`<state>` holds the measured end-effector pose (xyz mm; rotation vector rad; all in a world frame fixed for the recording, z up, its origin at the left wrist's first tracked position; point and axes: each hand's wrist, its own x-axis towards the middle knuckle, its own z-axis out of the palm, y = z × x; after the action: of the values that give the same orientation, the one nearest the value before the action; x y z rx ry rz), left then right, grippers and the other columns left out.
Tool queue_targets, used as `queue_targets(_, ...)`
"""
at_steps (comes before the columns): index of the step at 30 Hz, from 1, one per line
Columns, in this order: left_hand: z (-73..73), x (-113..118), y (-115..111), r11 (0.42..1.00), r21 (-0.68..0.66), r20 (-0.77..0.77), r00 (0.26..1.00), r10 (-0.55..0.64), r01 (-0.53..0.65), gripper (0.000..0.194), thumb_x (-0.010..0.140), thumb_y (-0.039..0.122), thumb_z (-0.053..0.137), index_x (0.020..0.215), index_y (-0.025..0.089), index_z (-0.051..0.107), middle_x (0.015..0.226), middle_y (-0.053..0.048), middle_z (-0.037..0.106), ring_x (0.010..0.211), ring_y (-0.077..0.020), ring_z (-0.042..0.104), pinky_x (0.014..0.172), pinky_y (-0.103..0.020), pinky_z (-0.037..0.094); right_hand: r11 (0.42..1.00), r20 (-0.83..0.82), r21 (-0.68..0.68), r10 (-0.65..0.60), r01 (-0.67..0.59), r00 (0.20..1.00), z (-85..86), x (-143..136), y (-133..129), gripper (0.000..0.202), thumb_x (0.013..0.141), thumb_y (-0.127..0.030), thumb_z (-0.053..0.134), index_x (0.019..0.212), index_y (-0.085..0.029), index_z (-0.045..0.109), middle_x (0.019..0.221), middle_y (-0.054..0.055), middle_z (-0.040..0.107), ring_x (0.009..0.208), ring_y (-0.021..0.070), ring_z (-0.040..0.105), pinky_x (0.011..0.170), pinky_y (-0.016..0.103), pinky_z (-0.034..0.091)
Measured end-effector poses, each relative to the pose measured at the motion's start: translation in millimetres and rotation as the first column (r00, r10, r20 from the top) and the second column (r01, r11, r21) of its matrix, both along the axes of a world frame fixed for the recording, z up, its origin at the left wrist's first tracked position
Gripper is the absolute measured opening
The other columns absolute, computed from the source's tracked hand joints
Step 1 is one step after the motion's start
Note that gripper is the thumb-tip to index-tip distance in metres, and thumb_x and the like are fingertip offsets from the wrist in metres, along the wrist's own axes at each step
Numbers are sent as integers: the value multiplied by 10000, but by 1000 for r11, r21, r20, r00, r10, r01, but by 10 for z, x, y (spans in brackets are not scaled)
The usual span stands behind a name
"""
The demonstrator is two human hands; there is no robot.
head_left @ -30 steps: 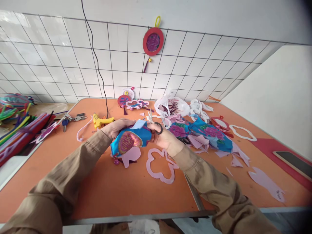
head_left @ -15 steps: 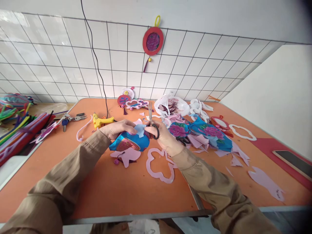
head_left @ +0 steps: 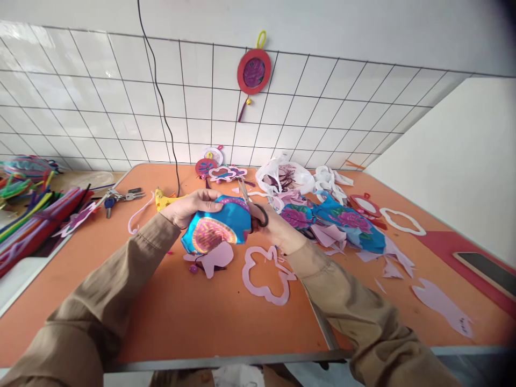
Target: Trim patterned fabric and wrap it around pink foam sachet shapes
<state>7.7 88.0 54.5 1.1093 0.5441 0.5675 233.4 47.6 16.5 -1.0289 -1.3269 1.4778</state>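
Observation:
Between my two hands is a piece of shiny blue fabric [head_left: 215, 223] with a pink and gold pattern, its printed side facing me. My left hand [head_left: 191, 207] pinches its upper left edge, thumb on top. In my right hand [head_left: 272, 223] is a pair of scissors [head_left: 261, 214] with black handles, blades pointing up and away beside the fabric's right edge. Whether the blades touch the cloth I cannot tell. Just below the fabric lies a pink paper cutout [head_left: 213, 259] with a purple bead [head_left: 193, 269]. A pink scalloped paper frame [head_left: 266, 298] rests to its right.
A yellow glue gun [head_left: 163, 201] lies behind my left hand. Blue floral fabric [head_left: 349, 217] and paper scraps are heaped at right, near a white plastic bag [head_left: 294, 174]. Keys [head_left: 121, 196] and pipe cleaners [head_left: 44, 226] lie left; a phone [head_left: 486, 271] lies far right.
The blue fabric has been turned and lifted, so more of its printed side shows and its pale underside is out of sight. The scissors have tilted to the left.

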Motion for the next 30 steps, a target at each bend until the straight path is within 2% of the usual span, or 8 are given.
queue_targets(3,42,-70,48,997,48,0,998,56,-56,259,653,216,882,859,108,767,724,-86,756,644,-187,723,653,-263,578,985,81,148,81,-93,993,142,149,-5,595,722,-742,686,820,-156,666,661,32,644,565,134,598,514,251,357)
queue_targets(6,88,-127,80,989,135,14,998,58,-59,233,678,213,863,857,99,767,770,-103,771,677,-202,735,689,-277,586,939,198,267,167,-217,966,256,339,19,598,731,-717,705,910,-146,718,708,35,632,665,149,610,614,271,435)
queue_targets(9,125,-155,81,980,185,16,998,67,-69,244,686,230,860,874,103,772,771,-96,771,691,-205,738,694,-275,585,905,270,234,290,-355,918,243,508,98,660,670,-713,755,976,-129,740,733,42,640,644,150,605,621,283,469)
queue_targets(12,150,-162,60,979,191,41,997,65,-71,267,675,242,870,891,116,777,752,-80,764,709,-207,739,705,-279,582,886,339,180,352,-427,873,164,597,181,695,650,-702,775,1024,-116,749,712,39,639,615,149,609,579,268,467)
queue_targets(17,157,-154,33,977,202,73,996,59,-73,241,677,254,873,860,132,774,708,-51,746,649,-176,716,701,-270,568,873,331,219,353,-435,875,139,545,187,677,637,-725,761,953,-127,761,676,23,616,571,133,570,535,257,464)
queue_targets(22,111,-137,57,978,198,55,997,59,-68,310,665,254,880,933,140,775,789,-68,770,743,-206,748,747,-284,588,879,295,242,338,-412,894,193,439,82,653,656,-723,752,932,-131,757,650,12,592,555,114,532,516,237,440)
queue_targets(30,82,-142,77,978,196,57,996,67,-77,328,675,248,875,964,134,771,808,-75,774,755,-209,753,754,-282,595,861,313,281,335,-424,889,182,378,47,695,672,-766,708,944,-128,747,649,5,566,540,108,509,503,236,419)
